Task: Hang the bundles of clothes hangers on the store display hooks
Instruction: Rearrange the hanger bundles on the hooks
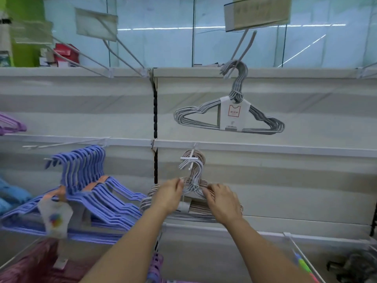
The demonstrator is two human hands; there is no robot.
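A grey bundle of hangers [194, 184] hangs with its hook tops over the middle display hook [190, 159], in front of beige bundles on the same hook. My left hand [168, 194] grips the bundle's left shoulder. My right hand [221, 198] holds its right shoulder, fingers curled over the wires. Another grey bundle with a white paper label [234, 113] hangs alone from the upper hook [240, 56].
Blue hanger bundles [91, 190] fill the hook to the left. Purple hangers [10, 124] show at the far left edge, pink ones [30, 264] at the bottom left. Empty hooks with price tags [95, 24] stick out along the top rail. A wire basket [306, 256] sits at the lower right.
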